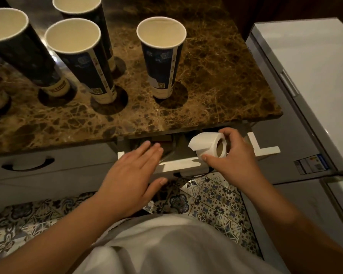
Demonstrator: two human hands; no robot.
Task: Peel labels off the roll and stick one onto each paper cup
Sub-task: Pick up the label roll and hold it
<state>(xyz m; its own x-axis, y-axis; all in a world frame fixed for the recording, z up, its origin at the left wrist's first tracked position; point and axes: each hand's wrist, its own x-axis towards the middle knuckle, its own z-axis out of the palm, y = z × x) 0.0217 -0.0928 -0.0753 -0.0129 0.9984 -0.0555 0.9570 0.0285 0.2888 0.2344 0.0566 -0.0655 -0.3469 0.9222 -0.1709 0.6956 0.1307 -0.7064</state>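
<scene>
So the paper cups (83,56) are standing upright on the marble counter (216,76), no labels on them that I can see. Below the counter edge, the left hand (133,175) is hovering flat and empty over the open drawer (178,167). Right of it, the right hand (236,155) is pinching the label roll (208,144). Looks like fetching; next up, peeling that loose flap.
</scene>
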